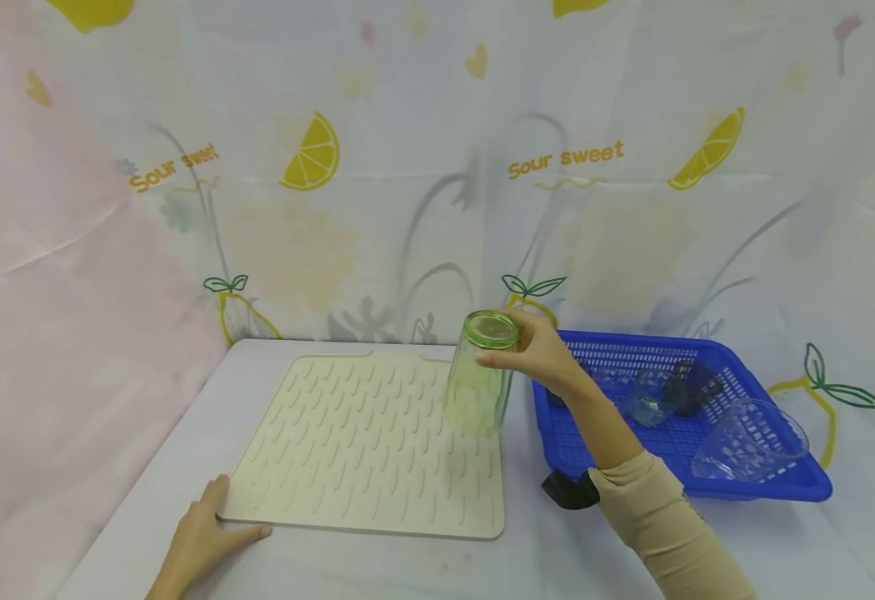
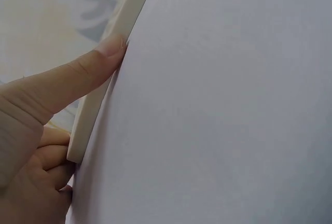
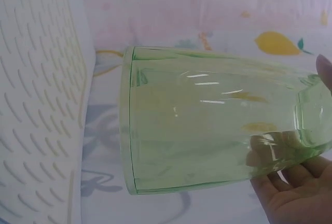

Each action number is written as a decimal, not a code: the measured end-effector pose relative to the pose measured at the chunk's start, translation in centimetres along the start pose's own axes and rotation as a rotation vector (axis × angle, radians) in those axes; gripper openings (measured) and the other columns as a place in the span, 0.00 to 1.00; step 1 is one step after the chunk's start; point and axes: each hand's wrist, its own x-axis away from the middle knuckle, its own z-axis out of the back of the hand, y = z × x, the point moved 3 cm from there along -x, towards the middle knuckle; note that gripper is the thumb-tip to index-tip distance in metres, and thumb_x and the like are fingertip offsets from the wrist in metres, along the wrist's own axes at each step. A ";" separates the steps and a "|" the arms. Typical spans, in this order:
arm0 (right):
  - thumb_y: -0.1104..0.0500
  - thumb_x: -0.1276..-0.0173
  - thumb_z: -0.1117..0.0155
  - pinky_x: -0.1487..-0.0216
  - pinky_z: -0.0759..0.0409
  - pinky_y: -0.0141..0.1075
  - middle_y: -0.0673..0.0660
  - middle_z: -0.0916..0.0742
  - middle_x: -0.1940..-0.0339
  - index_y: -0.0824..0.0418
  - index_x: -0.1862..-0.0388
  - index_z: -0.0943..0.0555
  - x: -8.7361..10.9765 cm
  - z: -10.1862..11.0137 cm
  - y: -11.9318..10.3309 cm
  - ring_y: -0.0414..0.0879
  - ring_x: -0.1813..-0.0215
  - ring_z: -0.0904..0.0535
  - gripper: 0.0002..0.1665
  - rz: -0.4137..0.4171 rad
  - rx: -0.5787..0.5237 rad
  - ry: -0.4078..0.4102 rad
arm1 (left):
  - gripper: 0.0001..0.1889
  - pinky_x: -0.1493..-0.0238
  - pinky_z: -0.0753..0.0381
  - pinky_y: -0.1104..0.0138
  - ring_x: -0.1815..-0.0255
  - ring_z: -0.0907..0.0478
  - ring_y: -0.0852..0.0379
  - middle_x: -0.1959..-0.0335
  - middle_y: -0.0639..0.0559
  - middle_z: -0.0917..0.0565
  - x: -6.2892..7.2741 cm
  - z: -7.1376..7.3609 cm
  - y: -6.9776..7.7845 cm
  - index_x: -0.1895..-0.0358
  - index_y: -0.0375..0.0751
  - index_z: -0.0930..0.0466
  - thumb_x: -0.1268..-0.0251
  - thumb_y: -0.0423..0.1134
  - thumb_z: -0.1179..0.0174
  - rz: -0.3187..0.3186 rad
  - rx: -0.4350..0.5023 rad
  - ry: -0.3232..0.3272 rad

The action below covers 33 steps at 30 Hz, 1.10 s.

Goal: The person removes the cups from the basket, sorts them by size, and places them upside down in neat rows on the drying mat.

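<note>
My right hand (image 1: 531,350) holds a green see-through cup (image 1: 480,392) near its base. The cup is upside down, its wide rim downward above the right side of a cream drying mat (image 1: 362,450). In the right wrist view, a gap shows between the cup's rim (image 3: 127,120) and the mat (image 3: 41,105); the fingers (image 3: 295,185) curl at its narrow end. My left hand (image 1: 201,537) rests at the mat's front left corner, thumb against the front edge and fingers along the left side. The left wrist view has the thumb (image 2: 78,76) touching the mat's edge (image 2: 96,105).
A blue perforated basket (image 1: 557,417) stands to the right of the mat. Inside it are a clear cup (image 1: 741,446) tipped on its side, a small glass (image 1: 651,400) and dark items (image 1: 696,387). A printed cloth (image 1: 407,167) hangs behind the white table (image 1: 332,571).
</note>
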 end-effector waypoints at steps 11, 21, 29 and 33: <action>0.56 0.46 0.26 0.52 0.18 0.37 0.64 0.18 0.50 0.70 0.40 0.29 -0.9 -0.9 0.3 0.48 0.52 0.19 0.38 -0.036 0.014 0.000 | 0.61 0.37 0.57 0.29 0.34 0.58 0.18 0.33 0.18 0.56 -0.7 -0.2 -0.9 0.32 0.18 0.56 0.61 0.49 0.24 -0.005 0.051 0.048; 0.61 0.46 0.28 0.50 0.18 0.39 0.63 0.16 0.52 0.68 0.42 0.26 -2.7 -2.5 0.9 0.50 0.53 0.18 0.32 -0.023 0.003 -0.010 | 0.62 0.34 0.63 0.33 0.32 0.59 0.21 0.33 0.19 0.54 -0.6 -0.4 -1.0 0.33 0.15 0.56 0.64 0.48 0.23 -0.050 0.068 0.104; 0.61 0.45 0.29 0.49 0.18 0.41 0.60 0.16 0.53 0.65 0.43 0.24 -4.3 -4.1 2.2 0.49 0.53 0.18 0.30 -0.040 0.000 -0.026 | 0.60 0.33 0.60 0.34 0.32 0.56 0.22 0.33 0.19 0.52 -0.5 -0.2 -0.8 0.34 0.15 0.53 0.63 0.47 0.23 -0.056 0.077 0.110; 0.61 0.45 0.29 0.50 0.18 0.40 0.58 0.15 0.53 0.63 0.43 0.24 -5.0 -4.9 2.6 0.48 0.53 0.18 0.29 -0.051 0.023 -0.025 | 0.60 0.32 0.61 0.35 0.32 0.57 0.23 0.33 0.19 0.52 -0.4 -0.2 -0.7 0.34 0.15 0.53 0.62 0.47 0.24 -0.045 0.075 0.097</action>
